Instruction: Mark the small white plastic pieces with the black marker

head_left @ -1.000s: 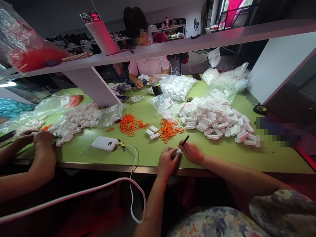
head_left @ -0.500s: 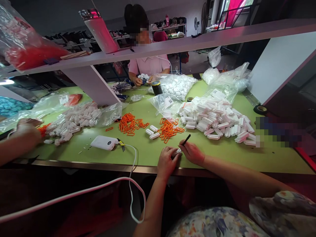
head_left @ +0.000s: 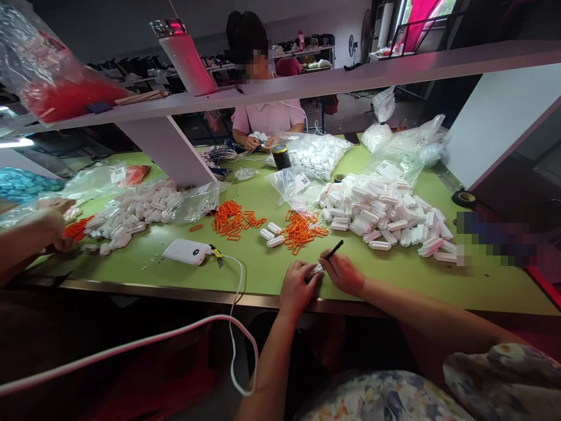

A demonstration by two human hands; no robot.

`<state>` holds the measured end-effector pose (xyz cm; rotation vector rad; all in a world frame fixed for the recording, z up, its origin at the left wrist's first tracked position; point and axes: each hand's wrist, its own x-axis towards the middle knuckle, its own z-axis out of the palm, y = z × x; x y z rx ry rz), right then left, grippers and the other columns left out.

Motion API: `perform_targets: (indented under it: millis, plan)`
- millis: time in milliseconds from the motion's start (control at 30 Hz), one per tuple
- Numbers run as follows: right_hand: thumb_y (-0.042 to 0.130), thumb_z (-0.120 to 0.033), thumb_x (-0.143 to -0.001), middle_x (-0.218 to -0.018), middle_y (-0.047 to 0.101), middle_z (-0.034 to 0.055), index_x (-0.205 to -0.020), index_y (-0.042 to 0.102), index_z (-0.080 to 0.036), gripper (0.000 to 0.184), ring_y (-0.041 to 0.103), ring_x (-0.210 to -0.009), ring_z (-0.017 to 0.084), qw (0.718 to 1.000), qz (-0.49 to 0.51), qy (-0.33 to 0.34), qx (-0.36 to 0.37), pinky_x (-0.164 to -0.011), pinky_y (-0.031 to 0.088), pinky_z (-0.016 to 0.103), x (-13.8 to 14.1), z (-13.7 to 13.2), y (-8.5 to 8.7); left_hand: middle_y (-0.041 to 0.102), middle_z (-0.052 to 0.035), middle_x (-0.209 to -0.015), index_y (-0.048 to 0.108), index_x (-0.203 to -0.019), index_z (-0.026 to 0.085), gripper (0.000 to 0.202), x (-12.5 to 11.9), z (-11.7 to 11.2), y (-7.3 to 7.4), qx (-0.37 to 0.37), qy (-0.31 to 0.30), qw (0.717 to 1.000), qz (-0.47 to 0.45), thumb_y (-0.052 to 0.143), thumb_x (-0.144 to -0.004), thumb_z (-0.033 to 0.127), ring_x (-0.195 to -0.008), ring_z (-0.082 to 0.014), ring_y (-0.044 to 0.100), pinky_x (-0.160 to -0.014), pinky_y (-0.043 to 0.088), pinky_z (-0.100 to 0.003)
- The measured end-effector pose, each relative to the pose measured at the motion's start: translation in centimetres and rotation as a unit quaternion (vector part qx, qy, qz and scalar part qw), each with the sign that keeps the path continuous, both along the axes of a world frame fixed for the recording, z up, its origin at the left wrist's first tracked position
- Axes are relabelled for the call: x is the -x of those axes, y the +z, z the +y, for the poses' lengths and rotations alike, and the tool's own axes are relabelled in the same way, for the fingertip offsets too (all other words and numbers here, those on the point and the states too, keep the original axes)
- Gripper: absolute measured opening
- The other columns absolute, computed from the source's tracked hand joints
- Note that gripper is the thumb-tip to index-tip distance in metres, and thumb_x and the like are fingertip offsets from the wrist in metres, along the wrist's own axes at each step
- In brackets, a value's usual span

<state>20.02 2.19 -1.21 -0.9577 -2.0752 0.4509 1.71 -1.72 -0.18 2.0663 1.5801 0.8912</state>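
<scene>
My left hand (head_left: 296, 288) is closed around a small white plastic part (head_left: 314, 272) at the near edge of the green table (head_left: 394, 275). Touching it from the right, my right hand (head_left: 342, 272) pinches a thin black tool (head_left: 332, 251) whose tip meets the white part. Just beyond my hands lie a heap of orange clips (head_left: 302, 228) and three loose white parts (head_left: 272, 234). A big pile of white parts (head_left: 381, 210) spreads to the right.
A white power bank (head_left: 186, 252) with a white cable (head_left: 236, 327) lies left of my hands. A second orange heap (head_left: 230, 219) is behind it. A co-worker's hand (head_left: 48, 225) reaches at far left by bagged white parts (head_left: 140, 207). Another person sits across. A shelf (head_left: 307, 82) runs overhead.
My hands have stayed in place on the white part. The co-worker's hands at the left have pulled back from the table edge towards the far left pile.
</scene>
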Motion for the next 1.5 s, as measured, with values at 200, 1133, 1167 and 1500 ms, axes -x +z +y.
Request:
perform_targets:
  millis: [200,1133,1167,1500]
  plan:
    - [0.038,-0.034,-0.111,-0.081,0.07,0.0061,-0.102,0.057,-0.021,0.025,0.066,-0.071,0.021,1.0,0.004,0.013,-0.001,-0.07,0.054,0.031,-0.02,0.0,-0.08,0.069,-0.0049,-0.1,0.076,-0.109,0.025,0.018,-0.02,0.01,0.04,0.003,0.0,1.0,-0.004,0.073,-0.092,0.025,-0.099,-0.0237,0.064,-0.092,0.054,-0.039]
    - [0.038,-0.039,-0.112,-0.084,0.07,0.0076,-0.1,0.06,-0.021,0.031,0.066,-0.074,0.021,1.0,0.008,0.016,0.012,-0.072,0.054,0.032,0.08,0.41,-0.24,0.069,-0.0044,-0.1,0.075,-0.11,0.025,0.019,-0.14,0.0,0.11,-0.008,0.002,1.0,0.002,0.074,-0.091,0.024,-0.1,-0.0236,0.065,-0.094,0.055,-0.039]
    - [0.038,-0.038,-0.111,-0.084,0.07,0.0074,-0.101,0.06,-0.021,0.029,0.067,-0.074,0.021,1.0,0.008,0.016,0.012,-0.072,0.054,0.032,0.08,0.4,-0.26,0.068,-0.0046,-0.1,0.075,-0.109,0.025,0.018,-0.14,0.0,0.1,-0.007,0.003,1.0,0.003,0.074,-0.091,0.024,-0.1,-0.0238,0.065,-0.094,0.055,-0.039]
    - [0.038,-0.034,-0.112,-0.085,0.072,0.0092,-0.102,0.06,-0.019,0.029,0.068,-0.076,0.023,1.0,-0.013,0.022,-0.019,-0.072,0.053,0.032,0.15,0.49,-0.59,0.069,-0.0052,-0.102,0.074,-0.111,0.024,0.021,-0.16,-0.06,0.05,-0.007,0.005,1.0,0.002,0.074,-0.091,0.022,-0.102,-0.0245,0.064,-0.095,0.054,-0.04]
